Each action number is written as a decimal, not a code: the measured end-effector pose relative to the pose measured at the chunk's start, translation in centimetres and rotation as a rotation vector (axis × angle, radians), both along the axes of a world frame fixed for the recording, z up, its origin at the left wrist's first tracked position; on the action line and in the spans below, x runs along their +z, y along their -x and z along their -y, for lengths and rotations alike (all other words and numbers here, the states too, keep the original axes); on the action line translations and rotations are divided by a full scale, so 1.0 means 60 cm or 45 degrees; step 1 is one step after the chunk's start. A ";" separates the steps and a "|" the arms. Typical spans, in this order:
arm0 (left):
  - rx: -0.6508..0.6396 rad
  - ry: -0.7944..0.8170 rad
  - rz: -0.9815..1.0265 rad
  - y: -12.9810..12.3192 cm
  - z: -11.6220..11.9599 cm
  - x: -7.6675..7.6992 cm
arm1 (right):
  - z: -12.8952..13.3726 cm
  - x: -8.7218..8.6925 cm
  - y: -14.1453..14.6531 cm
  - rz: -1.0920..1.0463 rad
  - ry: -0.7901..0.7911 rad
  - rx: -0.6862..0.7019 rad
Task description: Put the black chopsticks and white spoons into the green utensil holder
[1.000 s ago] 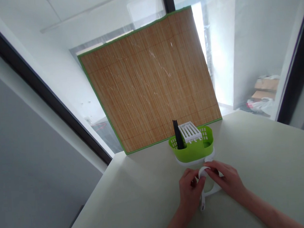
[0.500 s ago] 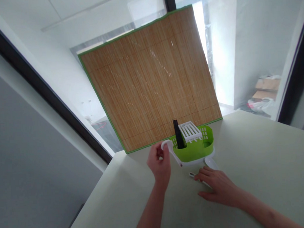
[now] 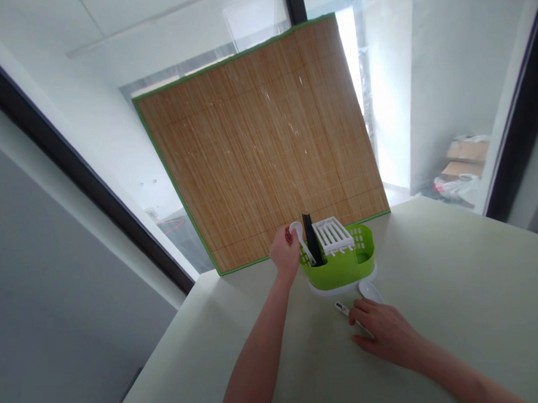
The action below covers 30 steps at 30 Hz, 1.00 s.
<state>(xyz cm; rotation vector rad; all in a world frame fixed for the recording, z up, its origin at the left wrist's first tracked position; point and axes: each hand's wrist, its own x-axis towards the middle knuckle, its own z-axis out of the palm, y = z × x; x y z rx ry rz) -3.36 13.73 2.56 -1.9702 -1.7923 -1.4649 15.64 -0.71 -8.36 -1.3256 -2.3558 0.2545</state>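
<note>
My left hand (image 3: pixel 285 252) is closed on a white spoon (image 3: pixel 306 248), pinching it at the bowl. The spoon's handle slants down into the left end of a green basket (image 3: pixel 337 276) with a white base. Beside it, black chopsticks (image 3: pixel 311 238) stand in the basket. A white slotted rack (image 3: pixel 333 235) with hooks sits across the middle. My right hand (image 3: pixel 386 328) rests low over the table, its fingers curled over a white spoon handle (image 3: pixel 342 308) with a dark mark on its end. A white spoon bowl (image 3: pixel 370 291) lies just beyond these fingers, its handle hidden under the hand.
A bamboo mat (image 3: pixel 262 149) with green edging leans upright against the window behind the basket. The pale table (image 3: pixel 439 266) has its left edge running diagonally. Beyond the glass lie cardboard boxes (image 3: pixel 468 150) and a plastic bag (image 3: pixel 458 186).
My left hand has moved up and toward the basket, bringing the spoon's handle from in front of it to inside its left end. My right hand stays nearly in place.
</note>
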 end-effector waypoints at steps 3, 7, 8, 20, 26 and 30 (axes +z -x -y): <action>0.007 0.137 -0.068 -0.001 -0.010 -0.017 | -0.001 -0.002 0.000 0.027 0.027 -0.009; 0.005 0.280 -0.116 0.001 -0.018 -0.032 | -0.001 -0.003 -0.001 0.048 0.028 -0.011; 0.017 0.301 -0.114 0.002 -0.020 -0.034 | -0.001 -0.003 -0.001 0.050 0.030 -0.014; -0.067 -0.120 0.178 0.017 0.058 -0.072 | -0.004 -0.008 -0.003 0.200 0.045 -0.208; -0.407 0.016 0.051 -0.002 0.161 -0.159 | -0.002 -0.013 -0.001 0.221 -0.006 -0.158; -0.550 0.191 -0.025 -0.010 0.194 -0.190 | 0.002 -0.016 0.006 0.139 -0.050 0.016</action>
